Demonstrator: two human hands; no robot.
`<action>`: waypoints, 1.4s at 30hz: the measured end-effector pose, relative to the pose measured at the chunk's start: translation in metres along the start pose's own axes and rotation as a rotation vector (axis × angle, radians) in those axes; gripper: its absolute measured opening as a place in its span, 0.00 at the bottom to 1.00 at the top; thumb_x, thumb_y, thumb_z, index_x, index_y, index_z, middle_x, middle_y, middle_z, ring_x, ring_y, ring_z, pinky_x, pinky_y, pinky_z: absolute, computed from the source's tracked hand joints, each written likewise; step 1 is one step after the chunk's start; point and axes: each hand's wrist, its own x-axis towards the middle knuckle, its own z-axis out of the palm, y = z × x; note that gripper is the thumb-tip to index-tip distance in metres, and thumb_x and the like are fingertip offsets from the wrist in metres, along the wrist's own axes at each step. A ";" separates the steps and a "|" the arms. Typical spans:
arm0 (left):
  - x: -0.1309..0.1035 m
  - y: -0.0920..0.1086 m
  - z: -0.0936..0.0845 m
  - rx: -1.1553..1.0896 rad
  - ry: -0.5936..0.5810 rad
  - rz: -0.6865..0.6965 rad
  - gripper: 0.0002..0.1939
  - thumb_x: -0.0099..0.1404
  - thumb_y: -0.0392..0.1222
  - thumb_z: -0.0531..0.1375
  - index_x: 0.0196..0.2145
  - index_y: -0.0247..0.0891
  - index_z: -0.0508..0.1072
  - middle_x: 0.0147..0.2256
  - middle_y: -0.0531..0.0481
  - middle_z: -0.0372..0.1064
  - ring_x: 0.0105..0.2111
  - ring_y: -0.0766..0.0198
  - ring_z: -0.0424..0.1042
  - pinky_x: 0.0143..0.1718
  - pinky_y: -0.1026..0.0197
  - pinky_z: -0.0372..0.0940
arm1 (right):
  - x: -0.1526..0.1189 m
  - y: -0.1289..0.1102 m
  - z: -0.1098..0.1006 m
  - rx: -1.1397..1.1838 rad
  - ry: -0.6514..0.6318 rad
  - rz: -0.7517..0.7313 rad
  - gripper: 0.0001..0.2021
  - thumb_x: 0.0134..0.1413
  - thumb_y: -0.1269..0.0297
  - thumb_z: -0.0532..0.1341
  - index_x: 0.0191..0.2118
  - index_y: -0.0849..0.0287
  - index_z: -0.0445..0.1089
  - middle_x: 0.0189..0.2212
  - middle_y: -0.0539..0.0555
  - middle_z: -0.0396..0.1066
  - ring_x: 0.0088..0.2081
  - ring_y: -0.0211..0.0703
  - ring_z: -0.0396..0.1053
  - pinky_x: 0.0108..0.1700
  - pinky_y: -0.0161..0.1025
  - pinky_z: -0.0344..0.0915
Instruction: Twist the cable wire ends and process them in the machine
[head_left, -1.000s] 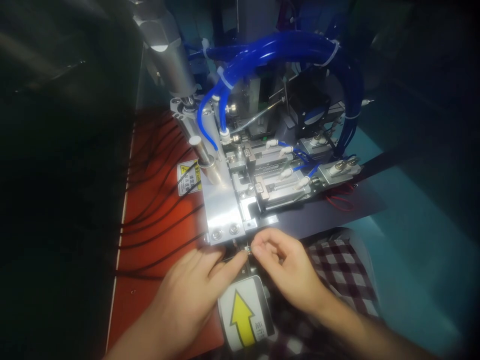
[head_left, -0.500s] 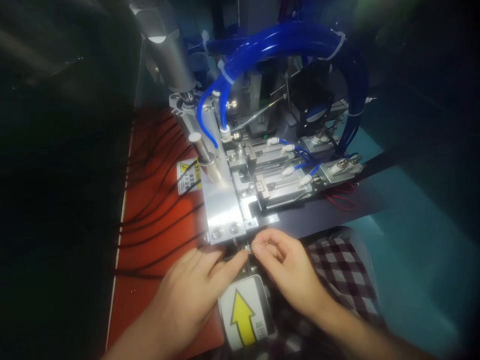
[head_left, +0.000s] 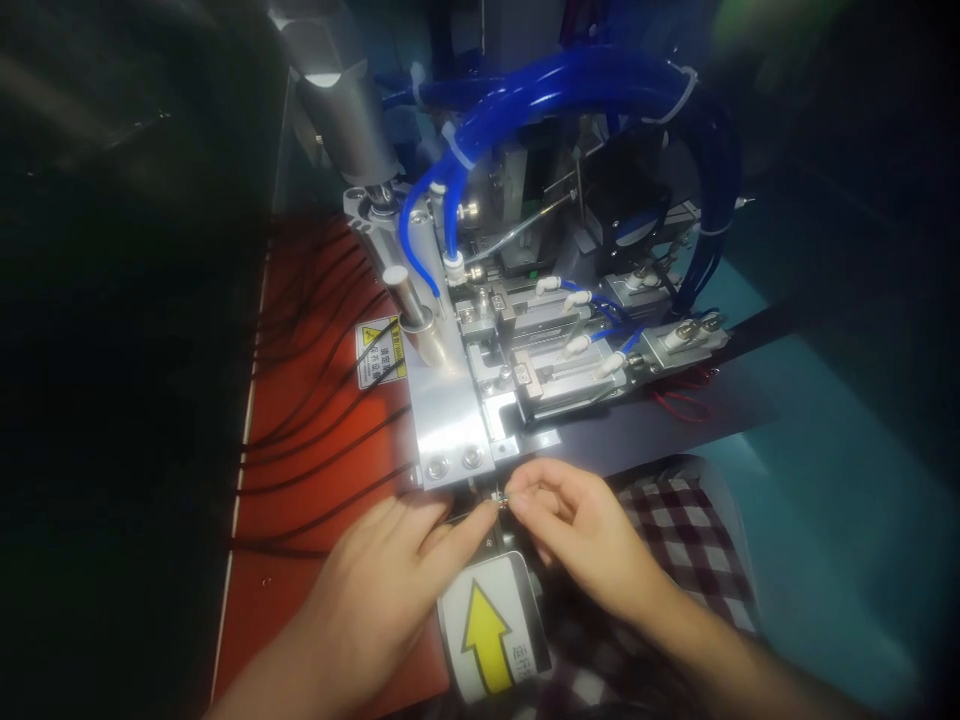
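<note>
My left hand [head_left: 397,565] lies over the front of the metal machine [head_left: 450,420]. Its thumb is stretched to the right, with the tip at a small shiny metal piece [head_left: 502,501]; the other fingers are partly hidden at the plate's edge. Across from it, my right hand [head_left: 566,515] is closed in a pinch, thumb and forefinger on that same piece. The piece is too small for me to name its kind. Both fingertips meet just above a narrow metal track [head_left: 491,540], in front of the bolted plate.
A white guard with a yellow arrow [head_left: 487,625] sits below my hands. Blue air hoses [head_left: 577,80] arch over pneumatic cylinders [head_left: 570,375]. Black cables [head_left: 322,480] cross the red surface [head_left: 300,600] on the left, beside a warning label [head_left: 381,350]. Checkered cloth [head_left: 690,540] is at lower right.
Both hands stay almost in place, with the right fingertips shifted very slightly at the small metal piece. The whole view has moved a little.
</note>
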 end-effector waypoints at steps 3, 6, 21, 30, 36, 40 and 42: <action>-0.002 0.001 -0.001 -0.004 -0.028 -0.031 0.24 0.68 0.28 0.43 0.56 0.42 0.65 0.36 0.47 0.63 0.33 0.62 0.62 0.31 0.63 0.58 | 0.000 -0.001 0.000 0.008 0.008 0.006 0.06 0.53 0.63 0.60 0.31 0.61 0.66 0.15 0.41 0.56 0.17 0.30 0.53 0.20 0.29 0.50; -0.003 0.003 -0.002 0.003 -0.061 -0.058 0.25 0.67 0.27 0.43 0.56 0.43 0.64 0.37 0.47 0.63 0.34 0.62 0.63 0.33 0.63 0.58 | -0.001 -0.003 0.000 0.007 0.018 -0.007 0.07 0.53 0.63 0.60 0.30 0.61 0.65 0.14 0.42 0.57 0.17 0.30 0.53 0.20 0.30 0.51; 0.001 0.003 -0.005 0.018 -0.036 -0.037 0.25 0.66 0.27 0.43 0.55 0.43 0.66 0.34 0.48 0.65 0.33 0.63 0.65 0.31 0.64 0.60 | 0.000 -0.002 0.003 -0.101 0.114 -0.127 0.05 0.50 0.66 0.61 0.27 0.60 0.65 0.16 0.43 0.55 0.19 0.32 0.52 0.20 0.32 0.50; 0.000 0.001 -0.002 0.006 -0.025 -0.036 0.24 0.67 0.28 0.44 0.55 0.43 0.67 0.35 0.47 0.65 0.32 0.62 0.65 0.30 0.63 0.61 | 0.001 -0.001 0.004 -0.092 0.109 -0.145 0.04 0.50 0.67 0.60 0.28 0.61 0.66 0.17 0.43 0.56 0.20 0.32 0.52 0.22 0.32 0.51; -0.002 0.003 -0.004 0.023 -0.053 -0.066 0.25 0.66 0.28 0.44 0.55 0.45 0.68 0.34 0.48 0.66 0.32 0.63 0.65 0.31 0.64 0.61 | 0.001 -0.002 0.005 -0.094 0.114 -0.148 0.04 0.49 0.68 0.60 0.27 0.60 0.65 0.17 0.43 0.55 0.19 0.32 0.52 0.22 0.32 0.51; -0.001 0.002 -0.003 0.014 -0.034 -0.048 0.25 0.66 0.28 0.44 0.55 0.44 0.67 0.34 0.48 0.65 0.31 0.63 0.65 0.30 0.64 0.60 | 0.002 -0.001 0.005 -0.074 0.118 -0.131 0.04 0.48 0.68 0.61 0.27 0.60 0.65 0.16 0.43 0.54 0.18 0.32 0.51 0.20 0.31 0.50; -0.001 0.002 -0.002 0.007 -0.021 -0.035 0.25 0.66 0.28 0.44 0.55 0.43 0.67 0.34 0.48 0.64 0.31 0.63 0.64 0.30 0.64 0.59 | 0.002 0.000 0.005 -0.066 0.117 -0.128 0.04 0.49 0.68 0.61 0.26 0.60 0.65 0.16 0.42 0.54 0.18 0.31 0.51 0.20 0.31 0.50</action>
